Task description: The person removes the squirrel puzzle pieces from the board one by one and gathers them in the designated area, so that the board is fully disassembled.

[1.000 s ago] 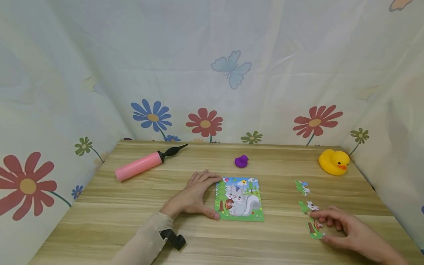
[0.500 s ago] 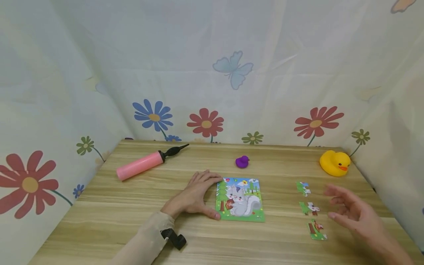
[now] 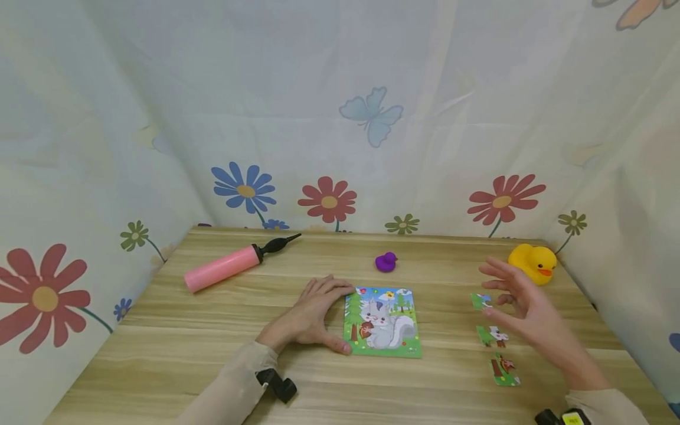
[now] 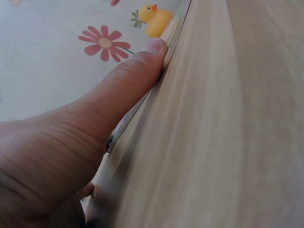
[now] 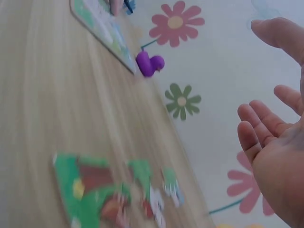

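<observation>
My left hand rests on the table at the left side of a square squirrel jigsaw puzzle, its thumb and fingers spread toward the two left corners. In the left wrist view, the thumb touches the puzzle's edge. My right hand hovers over the right of the table, fingers apart and holding nothing. Beside and below it, three loose puzzle pieces lie in a column: a top piece, partly covered by the hand, a middle piece and a bottom piece.
A purple toy duck sits behind the puzzle. At the far right stands a yellow rubber duck, close to the right hand. A pink hand pump lies at the back left. Flowered cloth surrounds the wooden table.
The right hand has let go of the bottom puzzle piece, drawn off to the right, then moved up and left over the top piece. The left hand stays at the puzzle.
</observation>
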{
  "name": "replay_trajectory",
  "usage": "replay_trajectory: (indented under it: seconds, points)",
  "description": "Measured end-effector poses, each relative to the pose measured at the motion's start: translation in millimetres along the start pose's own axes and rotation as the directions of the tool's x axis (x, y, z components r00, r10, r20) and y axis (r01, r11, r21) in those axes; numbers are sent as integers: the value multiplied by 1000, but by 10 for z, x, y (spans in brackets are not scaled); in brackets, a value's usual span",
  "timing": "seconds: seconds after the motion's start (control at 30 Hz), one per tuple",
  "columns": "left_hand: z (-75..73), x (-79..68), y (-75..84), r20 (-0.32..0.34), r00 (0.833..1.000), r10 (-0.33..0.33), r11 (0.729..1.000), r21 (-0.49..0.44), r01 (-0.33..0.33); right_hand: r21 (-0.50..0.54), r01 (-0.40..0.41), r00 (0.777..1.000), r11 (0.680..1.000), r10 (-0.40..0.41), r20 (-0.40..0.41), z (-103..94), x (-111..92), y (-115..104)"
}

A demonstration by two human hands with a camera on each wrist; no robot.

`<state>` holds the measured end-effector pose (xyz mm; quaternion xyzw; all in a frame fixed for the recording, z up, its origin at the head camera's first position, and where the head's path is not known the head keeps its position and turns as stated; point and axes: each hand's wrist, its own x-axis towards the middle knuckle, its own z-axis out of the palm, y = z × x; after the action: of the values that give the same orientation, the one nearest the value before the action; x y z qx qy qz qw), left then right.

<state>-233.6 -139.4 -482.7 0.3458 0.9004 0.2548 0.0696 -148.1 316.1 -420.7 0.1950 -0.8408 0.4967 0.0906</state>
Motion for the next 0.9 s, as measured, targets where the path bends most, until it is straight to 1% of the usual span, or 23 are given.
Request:
replay_trajectory:
  seconds: [0.17, 0.37, 0.47, 0.7, 0.9]
  points:
    - [2, -5, -9, -4, 1000, 4, 1000, 1, -4, 36, 55, 998, 998, -56, 20, 212, 265, -86]
    - [11, 1, -10, -18, 1000, 21, 1000, -9, -21, 84, 48, 997, 995, -53, 56, 484, 557, -175]
    - [13, 4, -10, -19, 1000, 19, 1000, -11, -19, 104, 60, 995, 993, -68, 76, 613, 678, -203]
    - [2, -3, -2, -11, 1000, 13, 1000, -14, -13, 169, 107, 987, 980, -125, 99, 852, 867, -264]
    - [18, 4, -21, -20, 1000, 23, 1000, -11, -23, 170, 95, 985, 981, -118, 128, 1029, 951, -236]
